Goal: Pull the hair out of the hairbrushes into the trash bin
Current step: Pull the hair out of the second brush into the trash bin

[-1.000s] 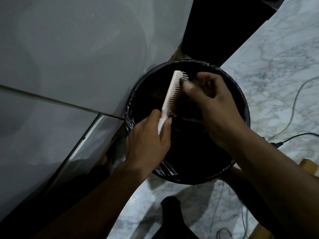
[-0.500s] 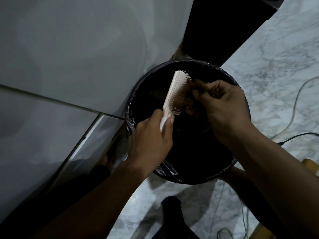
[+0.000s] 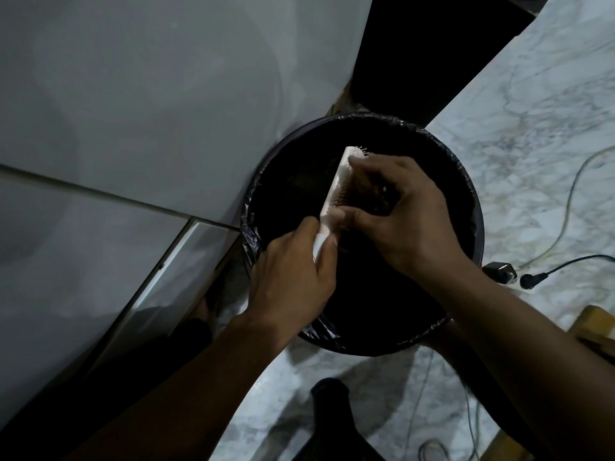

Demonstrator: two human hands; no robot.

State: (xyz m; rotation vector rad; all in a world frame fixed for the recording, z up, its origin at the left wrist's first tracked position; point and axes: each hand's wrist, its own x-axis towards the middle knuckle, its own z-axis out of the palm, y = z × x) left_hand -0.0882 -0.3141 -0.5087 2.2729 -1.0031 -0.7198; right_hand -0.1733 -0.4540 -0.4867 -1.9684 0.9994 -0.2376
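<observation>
A white hairbrush is held on edge over the round black trash bin, which is lined with a black plastic bag. My left hand grips the brush's handle at its lower end. My right hand lies against the bristle side, its index finger at the brush tip and its thumb near the handle, fingers curled into the bristles. Dark hair shows between those fingers and the bristles. The bin's inside is too dark to make out.
A grey tiled wall stands to the left, touching the bin. The marble floor carries a white cable, a black plug and cord, and a wooden piece at right. A dark object sits at bottom centre.
My right hand had pulled away to the right of the brush with hair; now it is back against the bristles, covering most of the brush head. The left hand keeps its hold.
</observation>
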